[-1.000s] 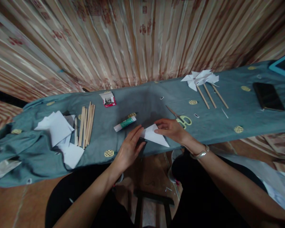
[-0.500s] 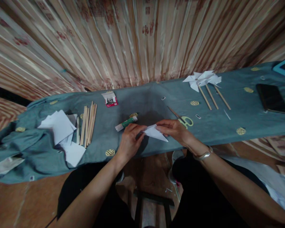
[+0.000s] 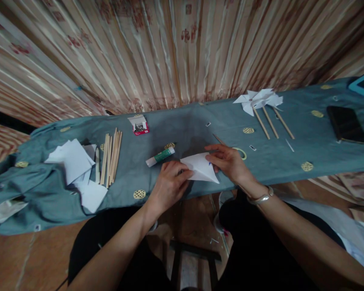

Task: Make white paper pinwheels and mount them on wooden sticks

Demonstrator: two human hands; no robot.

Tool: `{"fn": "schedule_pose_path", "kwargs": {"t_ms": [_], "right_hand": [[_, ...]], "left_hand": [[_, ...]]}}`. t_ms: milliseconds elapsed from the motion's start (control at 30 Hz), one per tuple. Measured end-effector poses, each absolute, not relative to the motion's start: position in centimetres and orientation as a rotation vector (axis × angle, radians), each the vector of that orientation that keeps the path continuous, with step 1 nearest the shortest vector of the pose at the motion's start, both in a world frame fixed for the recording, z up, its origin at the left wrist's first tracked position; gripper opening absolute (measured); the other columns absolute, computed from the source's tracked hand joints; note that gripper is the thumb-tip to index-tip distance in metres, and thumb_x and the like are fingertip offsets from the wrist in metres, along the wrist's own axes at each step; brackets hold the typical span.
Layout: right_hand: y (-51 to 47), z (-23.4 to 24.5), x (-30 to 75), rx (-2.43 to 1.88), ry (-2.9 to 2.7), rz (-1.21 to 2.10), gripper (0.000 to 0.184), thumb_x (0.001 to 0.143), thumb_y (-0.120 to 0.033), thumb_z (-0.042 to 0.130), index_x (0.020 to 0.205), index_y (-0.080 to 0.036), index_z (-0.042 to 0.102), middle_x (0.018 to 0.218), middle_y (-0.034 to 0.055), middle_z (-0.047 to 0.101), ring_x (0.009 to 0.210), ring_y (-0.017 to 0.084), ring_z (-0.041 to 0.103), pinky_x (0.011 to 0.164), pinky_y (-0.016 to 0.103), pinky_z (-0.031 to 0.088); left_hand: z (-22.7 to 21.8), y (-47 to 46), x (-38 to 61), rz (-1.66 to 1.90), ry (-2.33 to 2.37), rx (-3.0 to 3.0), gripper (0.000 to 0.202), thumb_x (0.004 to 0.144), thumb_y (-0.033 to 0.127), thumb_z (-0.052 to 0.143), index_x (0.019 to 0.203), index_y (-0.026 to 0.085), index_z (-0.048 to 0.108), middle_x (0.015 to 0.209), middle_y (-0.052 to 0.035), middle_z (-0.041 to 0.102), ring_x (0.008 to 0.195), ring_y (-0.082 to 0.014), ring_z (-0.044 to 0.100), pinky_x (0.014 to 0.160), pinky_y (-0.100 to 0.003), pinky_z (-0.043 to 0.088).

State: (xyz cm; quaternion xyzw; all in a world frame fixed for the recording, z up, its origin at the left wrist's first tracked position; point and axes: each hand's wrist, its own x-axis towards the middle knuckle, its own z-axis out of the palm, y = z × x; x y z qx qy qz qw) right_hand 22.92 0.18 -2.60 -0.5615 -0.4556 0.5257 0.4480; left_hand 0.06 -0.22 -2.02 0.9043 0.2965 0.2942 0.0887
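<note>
A white folded paper triangle is held just above the near edge of the blue-grey cloth, between both my hands. My left hand is closed, its fingers curled on the paper's left corner. My right hand pinches the paper's right side, thumb under and fingers on top. A glue stick with a green label lies just left of the paper. Scissors with pale green handles lie behind my right hand, mostly hidden by it.
Loose white paper sheets and a bundle of wooden sticks lie at the left. A small red box sits further back. Paper pinwheels on sticks and a black phone are at the right. A striped curtain hangs behind.
My left hand went from lying flat beside the paper to gripping its left corner. The paper was lifted and tilted up. My right hand shifted right, covering the scissors.
</note>
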Motion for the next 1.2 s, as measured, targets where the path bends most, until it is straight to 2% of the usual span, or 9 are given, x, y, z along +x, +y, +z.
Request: {"fn": "schedule_pose_path", "kwargs": {"t_ms": [133,233,267,333,433,567,733,1033,1200], "right_hand": [[-0.8,-3.5,23.3,-1.494,-1.316,1.142,0.032,0.080,-0.039,0.066,0.103,-0.016,0.067,0.071,0.0011,0.070,0.046,0.012,0.059,0.043,0.025,0.049],[-2.1,-3.5,23.7,-1.528,-1.769,0.774,0.027,0.092,-0.027,0.052,0.110,-0.016,0.068,0.097,0.0106,0.075,0.084,0.023,0.072,0.076,0.040,0.060],[-2.5,-3.3,23.7,-1.495,-1.945,0.608,0.029,0.093,-0.021,0.048,0.114,-0.015,0.067,0.113,0.0148,0.071,0.104,0.027,0.069,0.090,0.046,0.056],[-3.4,-2.9,23.7,-1.404,-2.224,0.323,0.038,0.092,-0.009,0.044,0.125,-0.016,0.062,0.143,0.0195,0.053,0.135,0.034,0.047,0.105,0.056,0.044],[-4.3,-2.2,23.5,-1.311,-2.447,0.097,0.047,0.091,-0.003,0.045,0.134,-0.020,0.055,0.155,0.0191,0.036,0.148,0.036,0.025,0.107,0.060,0.038],[-4.9,-1.6,22.9,-1.200,-2.554,0.033,0.035,0.092,-0.008,0.049,0.124,-0.018,0.060,0.149,0.0176,0.047,0.143,0.033,0.035,0.105,0.056,0.042],[-5.2,-1.5,22.5,-1.152,-2.591,0.101,0.022,0.092,-0.011,0.054,0.109,-0.014,0.067,0.124,0.0147,0.066,0.113,0.028,0.060,0.092,0.044,0.054],[-4.2,-2.3,23.0,-1.256,-2.234,0.653,0.024,0.099,-0.026,0.049,0.105,-0.022,0.072,0.108,0.0070,0.073,0.101,0.021,0.066,0.091,0.037,0.053],[-3.5,-3.3,22.3,-1.473,-1.807,0.924,0.019,0.093,-0.035,0.059,0.099,-0.024,0.073,0.092,0.0032,0.076,0.082,0.019,0.070,0.076,0.033,0.056]], "left_hand": [[-2.6,-0.9,0.0,0.774,0.878,2.778,0.011,0.091,0.018,0.061,0.100,0.018,0.067,0.093,-0.0044,0.071,0.090,-0.0218,0.060,0.076,-0.037,0.044],[-3.1,-1.2,-0.5,0.720,0.885,2.811,0.011,0.092,0.015,0.058,0.098,0.017,0.067,0.094,-0.0045,0.073,0.088,-0.0209,0.062,0.074,-0.035,0.044],[-3.2,-1.3,-0.7,0.708,0.888,2.807,0.013,0.093,0.015,0.057,0.099,0.016,0.067,0.097,-0.0055,0.073,0.089,-0.0207,0.063,0.075,-0.035,0.044],[-3.3,-1.5,-1.1,0.705,0.892,2.788,0.015,0.094,0.014,0.054,0.103,0.016,0.067,0.103,-0.0071,0.074,0.093,-0.0204,0.064,0.078,-0.036,0.046],[-3.3,-1.8,-1.8,0.719,0.896,2.772,0.016,0.094,0.013,0.054,0.105,0.015,0.066,0.107,-0.0081,0.073,0.097,-0.0213,0.064,0.080,-0.036,0.047],[-3.0,-2.2,-2.4,0.729,0.923,2.748,0.018,0.093,0.011,0.054,0.106,0.014,0.065,0.108,-0.0089,0.073,0.098,-0.0224,0.065,0.081,-0.038,0.047],[-2.9,-2.5,-2.5,0.672,0.859,2.735,0.025,0.093,0.012,0.056,0.116,0.014,0.064,0.120,-0.0097,0.070,0.112,-0.0246,0.060,0.089,-0.040,0.045],[-3.1,-2.4,-2.2,0.748,0.963,2.547,0.017,0.096,0.018,0.053,0.107,0.016,0.066,0.102,-0.0058,0.075,0.093,-0.0188,0.065,0.080,-0.035,0.047],[-3.6,-1.3,-1.9,0.741,1.096,2.428,0.021,0.098,0.023,0.049,0.103,0.017,0.068,0.085,-0.0052,0.072,0.080,-0.0188,0.066,0.073,-0.034,0.049]]}}
